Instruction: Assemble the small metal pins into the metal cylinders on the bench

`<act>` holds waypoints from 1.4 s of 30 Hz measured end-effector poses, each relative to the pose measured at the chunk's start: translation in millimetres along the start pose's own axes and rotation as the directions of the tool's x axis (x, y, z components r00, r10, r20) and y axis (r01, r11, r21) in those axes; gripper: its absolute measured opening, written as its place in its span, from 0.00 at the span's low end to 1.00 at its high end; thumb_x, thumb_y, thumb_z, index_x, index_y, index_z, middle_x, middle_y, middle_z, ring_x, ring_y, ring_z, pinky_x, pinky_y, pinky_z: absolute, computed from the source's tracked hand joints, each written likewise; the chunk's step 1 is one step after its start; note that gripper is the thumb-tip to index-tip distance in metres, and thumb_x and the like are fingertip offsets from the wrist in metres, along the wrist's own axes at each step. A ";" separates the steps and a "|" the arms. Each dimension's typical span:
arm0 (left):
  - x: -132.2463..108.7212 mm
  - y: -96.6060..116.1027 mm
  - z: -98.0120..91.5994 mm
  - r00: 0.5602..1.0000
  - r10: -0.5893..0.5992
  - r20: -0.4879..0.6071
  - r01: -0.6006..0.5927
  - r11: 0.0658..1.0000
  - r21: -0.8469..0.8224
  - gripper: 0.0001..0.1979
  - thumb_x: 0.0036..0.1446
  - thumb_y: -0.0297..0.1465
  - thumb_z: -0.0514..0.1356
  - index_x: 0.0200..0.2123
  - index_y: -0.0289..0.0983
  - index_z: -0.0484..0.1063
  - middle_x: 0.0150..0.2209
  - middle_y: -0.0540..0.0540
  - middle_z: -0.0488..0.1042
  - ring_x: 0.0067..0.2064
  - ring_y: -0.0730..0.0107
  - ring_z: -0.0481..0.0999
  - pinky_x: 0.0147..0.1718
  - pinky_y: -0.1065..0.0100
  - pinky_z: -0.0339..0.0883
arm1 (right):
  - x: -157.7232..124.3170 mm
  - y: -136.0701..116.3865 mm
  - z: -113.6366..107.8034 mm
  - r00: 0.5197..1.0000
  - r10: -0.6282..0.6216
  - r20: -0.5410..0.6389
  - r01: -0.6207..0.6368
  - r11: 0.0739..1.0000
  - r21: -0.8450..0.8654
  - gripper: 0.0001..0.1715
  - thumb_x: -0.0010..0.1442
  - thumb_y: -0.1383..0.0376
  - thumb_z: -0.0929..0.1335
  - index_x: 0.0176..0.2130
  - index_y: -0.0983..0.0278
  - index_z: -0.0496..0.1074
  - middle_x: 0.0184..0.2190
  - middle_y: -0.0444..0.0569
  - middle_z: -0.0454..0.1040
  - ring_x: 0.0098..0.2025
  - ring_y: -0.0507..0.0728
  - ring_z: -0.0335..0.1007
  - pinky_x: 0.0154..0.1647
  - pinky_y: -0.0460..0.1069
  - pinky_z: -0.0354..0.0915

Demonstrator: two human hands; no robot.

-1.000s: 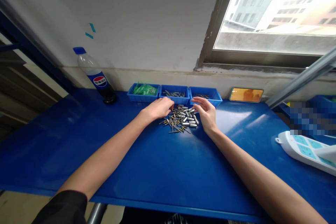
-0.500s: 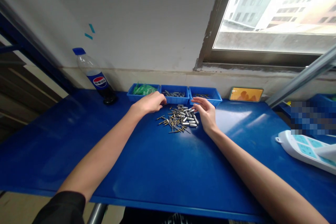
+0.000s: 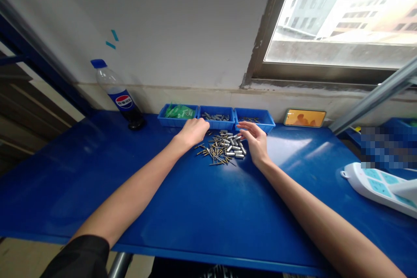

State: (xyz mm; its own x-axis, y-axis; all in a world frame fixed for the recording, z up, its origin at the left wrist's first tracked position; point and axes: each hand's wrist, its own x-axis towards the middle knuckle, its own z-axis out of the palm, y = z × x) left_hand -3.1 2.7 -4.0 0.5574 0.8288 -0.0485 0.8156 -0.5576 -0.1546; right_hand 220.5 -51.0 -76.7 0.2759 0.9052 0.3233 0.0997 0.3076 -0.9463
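A loose pile lies on the blue table: thin pins of brass and steel colour [image 3: 215, 152] on its left, short silver metal cylinders [image 3: 235, 147] on its right. My left hand [image 3: 194, 131] is at the pile's upper left, fingers curled and closed; whatever they may hold is hidden under the hand. On the opposite side, my right hand [image 3: 256, 139] rests beside the cylinders with fingers stretched out and parted, the tips close to the top of the pile. I see nothing held in it.
Behind the pile stand three joined blue bins: one with green plastic [image 3: 180, 111], a middle bin [image 3: 216, 123] of metal cylinders, a right bin [image 3: 265, 127] with thin pins. A cola bottle [image 3: 122, 100], a propped phone [image 3: 304, 118] and a white power strip [image 3: 374, 182] are around.
My left hand has shifted slightly right and toward me, away from the left bin and closer to the pile. My right hand has barely moved.
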 end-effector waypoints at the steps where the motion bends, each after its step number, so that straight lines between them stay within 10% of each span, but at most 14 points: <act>1: 0.0 0.2 0.8 1.000 0.012 0.009 -0.012 1.000 -0.002 0.13 0.64 0.24 0.55 0.41 0.31 0.81 0.44 0.28 0.80 0.46 0.45 0.82 0.43 0.58 0.73 | -0.1 -0.5 0.1 1.000 0.001 0.000 -0.001 1.000 0.000 0.16 0.56 0.60 0.71 0.44 0.62 0.78 0.43 0.52 0.82 0.33 0.57 0.77 0.35 0.53 0.72; 11: -3.5 0.0 -16.4 0.967 0.238 -0.091 -0.254 0.929 -0.270 0.05 0.57 0.28 0.61 0.36 0.36 0.77 0.34 0.43 0.81 0.31 0.66 0.77 0.28 0.70 0.61 | -3.7 -6.0 3.1 0.994 -0.006 0.111 0.012 0.999 -0.049 0.15 0.57 0.58 0.73 0.44 0.62 0.79 0.32 0.47 0.81 0.32 0.56 0.77 0.38 0.52 0.72; 18: -5.0 13.4 -19.6 0.943 0.299 -0.148 -0.330 0.903 -0.275 0.05 0.59 0.27 0.60 0.35 0.36 0.77 0.33 0.43 0.81 0.31 0.66 0.77 0.30 0.70 0.62 | -8.7 -7.2 7.4 0.953 -0.127 0.276 0.176 0.971 -0.163 0.17 0.58 0.55 0.75 0.45 0.61 0.82 0.36 0.49 0.83 0.36 0.59 0.78 0.39 0.53 0.72; 26: -6.0 15.2 -18.2 0.936 0.319 -0.147 -0.350 0.886 -0.305 0.06 0.62 0.29 0.59 0.35 0.36 0.77 0.33 0.43 0.80 0.32 0.66 0.78 0.31 0.70 0.62 | -10.1 -5.4 7.8 0.941 -0.042 0.335 0.076 0.993 -0.089 0.15 0.56 0.54 0.76 0.38 0.61 0.83 0.36 0.50 0.84 0.36 0.61 0.81 0.39 0.54 0.75; 32: -9.0 13.3 -22.9 0.966 0.199 -0.166 -0.238 0.936 -0.260 0.08 0.63 0.32 0.58 0.39 0.36 0.76 0.36 0.42 0.80 0.34 0.63 0.78 0.30 0.68 0.60 | -8.6 -6.3 5.7 0.990 -0.100 0.098 0.108 0.991 -0.085 0.13 0.58 0.55 0.75 0.38 0.62 0.82 0.36 0.51 0.84 0.37 0.60 0.80 0.42 0.54 0.75; 37: -16.8 -4.0 -30.5 0.984 0.153 0.088 -0.128 0.962 -0.239 0.11 0.51 0.31 0.64 0.40 0.40 0.77 0.38 0.45 0.80 0.33 0.63 0.76 0.28 0.68 0.60 | -4.5 -1.5 2.3 0.976 -0.138 -0.169 0.118 0.985 -0.128 0.20 0.59 0.60 0.71 0.50 0.61 0.79 0.47 0.53 0.82 0.43 0.60 0.79 0.46 0.56 0.74; 42: -15.4 -11.3 -27.7 0.940 0.194 0.281 -0.111 0.952 -0.284 0.21 0.42 0.28 0.67 0.44 0.40 0.75 0.38 0.46 0.80 0.34 0.63 0.77 0.26 0.69 0.60 | -4.2 0.5 2.7 0.981 -0.140 -0.133 0.121 0.983 -0.140 0.23 0.60 0.61 0.69 0.55 0.60 0.76 0.47 0.53 0.81 0.40 0.58 0.77 0.42 0.55 0.74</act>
State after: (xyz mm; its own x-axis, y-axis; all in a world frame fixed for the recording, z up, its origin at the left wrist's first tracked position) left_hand -16.6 -5.1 25.9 0.6384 0.6842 -0.3525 0.7588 -0.6364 0.1388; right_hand 216.7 -53.8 -78.6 0.3836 0.8061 0.4507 0.2656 0.3711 -0.8898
